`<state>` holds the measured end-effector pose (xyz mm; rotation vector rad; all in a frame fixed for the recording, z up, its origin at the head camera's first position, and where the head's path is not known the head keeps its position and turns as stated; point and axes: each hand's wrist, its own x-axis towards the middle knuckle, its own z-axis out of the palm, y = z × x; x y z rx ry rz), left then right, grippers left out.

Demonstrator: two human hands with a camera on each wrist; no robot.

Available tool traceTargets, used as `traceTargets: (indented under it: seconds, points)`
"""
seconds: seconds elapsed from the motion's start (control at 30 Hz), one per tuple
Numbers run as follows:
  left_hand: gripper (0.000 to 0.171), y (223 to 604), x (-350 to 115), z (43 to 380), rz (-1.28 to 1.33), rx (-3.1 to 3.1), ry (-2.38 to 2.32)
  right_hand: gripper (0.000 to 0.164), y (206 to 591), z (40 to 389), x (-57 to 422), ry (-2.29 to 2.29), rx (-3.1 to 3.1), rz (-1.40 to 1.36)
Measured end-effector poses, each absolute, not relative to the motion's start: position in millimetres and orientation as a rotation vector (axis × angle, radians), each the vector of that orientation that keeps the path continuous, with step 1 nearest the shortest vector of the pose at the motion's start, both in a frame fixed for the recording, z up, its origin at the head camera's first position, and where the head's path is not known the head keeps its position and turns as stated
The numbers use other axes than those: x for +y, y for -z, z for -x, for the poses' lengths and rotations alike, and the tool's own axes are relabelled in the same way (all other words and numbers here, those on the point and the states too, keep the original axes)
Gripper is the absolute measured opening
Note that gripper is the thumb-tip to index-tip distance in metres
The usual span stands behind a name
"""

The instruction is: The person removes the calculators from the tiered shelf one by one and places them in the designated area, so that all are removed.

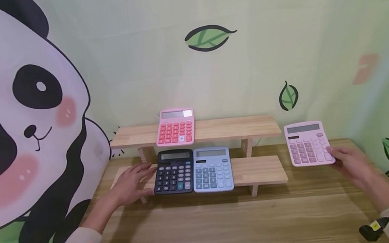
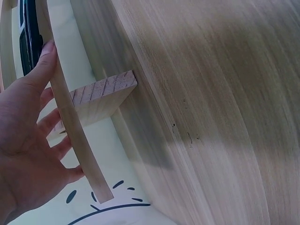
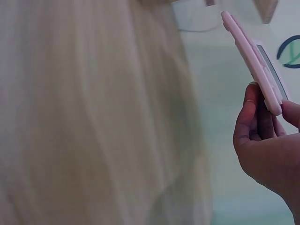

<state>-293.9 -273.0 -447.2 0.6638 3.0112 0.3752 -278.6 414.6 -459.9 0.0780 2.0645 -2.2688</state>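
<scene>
In the head view my right hand (image 1: pixel 350 163) pinches a pale pink calculator (image 1: pixel 306 144) by its lower right corner, holding it up to the right of the shelf. The right wrist view shows the thumb on its face and the curled fingers behind it. My left hand (image 1: pixel 133 183) is spread at the left end of the lower shelf, beside a black calculator (image 1: pixel 173 172). In the left wrist view its thumb (image 2: pixel 46 58) lies right at the black calculator's edge. A light blue calculator (image 1: pixel 212 170) leans upright next to the black one. A brighter pink calculator (image 1: pixel 175 127) stands on the upper shelf.
The two-step wooden rack has an upper shelf (image 1: pixel 231 128) and a lower shelf (image 1: pixel 262 170) on short legs. It stands on a wood-grain table (image 1: pixel 229 226). Behind it hangs a green cloth (image 1: pixel 143 63) printed with leaves and a large panda at the left.
</scene>
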Motion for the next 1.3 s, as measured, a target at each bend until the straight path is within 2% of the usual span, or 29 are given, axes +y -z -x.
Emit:
traceTargets:
  seconds: [0.17,0.33,0.43,1.3]
  points:
    - [0.078,446,-273,296,-0.652,3.003,-0.382,0.026,478,279,415,2.199,2.104,-0.138]
    - [0.077,446,-274,293,-0.695,3.016,-0.394,0.063,488,281,413,1.939,2.313,-0.236]
    - [0.078,451,-277,295,-0.712,3.027,-0.414,0.07,492,283,411,1.836,2.368,-0.277]
    - [0.077,444,-271,291,-0.666,3.004,-0.437,0.067,508,292,404,1.755,2.386,-0.248]
